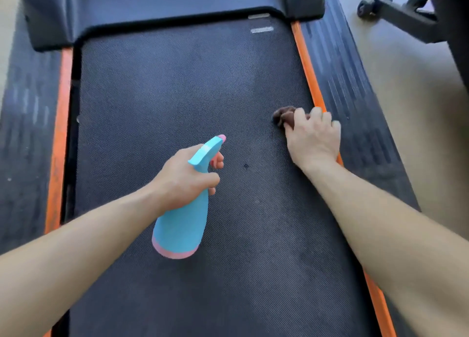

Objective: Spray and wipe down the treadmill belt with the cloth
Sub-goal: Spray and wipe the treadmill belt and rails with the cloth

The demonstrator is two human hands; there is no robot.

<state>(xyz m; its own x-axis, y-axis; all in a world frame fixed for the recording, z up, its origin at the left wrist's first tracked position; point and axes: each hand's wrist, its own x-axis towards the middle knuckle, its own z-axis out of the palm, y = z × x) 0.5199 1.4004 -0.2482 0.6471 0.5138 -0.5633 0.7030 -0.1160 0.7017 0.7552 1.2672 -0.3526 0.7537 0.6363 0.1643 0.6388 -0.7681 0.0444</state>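
The dark textured treadmill belt (162,95) fills the middle of the head view. My left hand (184,178) grips the neck of a light-blue spray bottle (181,225) with a pink base, held above the belt. Its pink nozzle points forward and to the right, with a finger at the trigger. My right hand (313,138) holds a bunched brown cloth (283,114) down on the belt close to the right orange edge. Most of the cloth is hidden under the fingers.
Orange strips (304,65) run along both sides of the belt, with dark ribbed side rails (347,90) outside them. The motor cover (165,9) crosses the far end. A black wheeled equipment base (398,14) stands on the floor at upper right. A small dark spot (245,165) marks the belt.
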